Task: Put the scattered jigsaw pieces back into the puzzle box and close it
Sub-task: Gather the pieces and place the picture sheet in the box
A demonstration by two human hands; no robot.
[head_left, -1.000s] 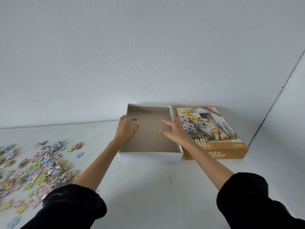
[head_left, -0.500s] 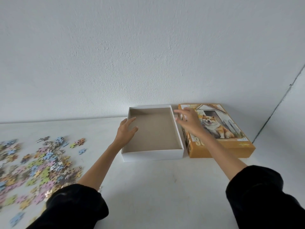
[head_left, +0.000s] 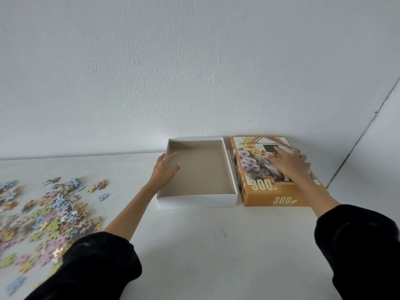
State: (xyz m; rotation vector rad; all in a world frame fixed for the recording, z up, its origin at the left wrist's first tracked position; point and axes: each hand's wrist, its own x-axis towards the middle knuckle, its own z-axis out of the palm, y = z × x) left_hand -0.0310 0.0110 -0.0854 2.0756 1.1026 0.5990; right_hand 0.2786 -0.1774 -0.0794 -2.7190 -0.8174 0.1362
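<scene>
White box (head_left: 195, 201), orange flowered lid (head_left: 279, 198), pastel pieces (head_left: 49, 211), black sleeves (head_left: 101, 265).

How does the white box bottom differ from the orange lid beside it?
The box bottom is plain white, brown inside; the lid is orange with a picture and "300". The box bottom lies open side up, empty; the lid lies picture up. The left hand reaches over the box bottom's wall; the right hand lies on the lid. Both are rectangular.

Matt brown cardboard box tray (head_left: 201, 169); glossy printed lid (head_left: 279, 191).
</scene>
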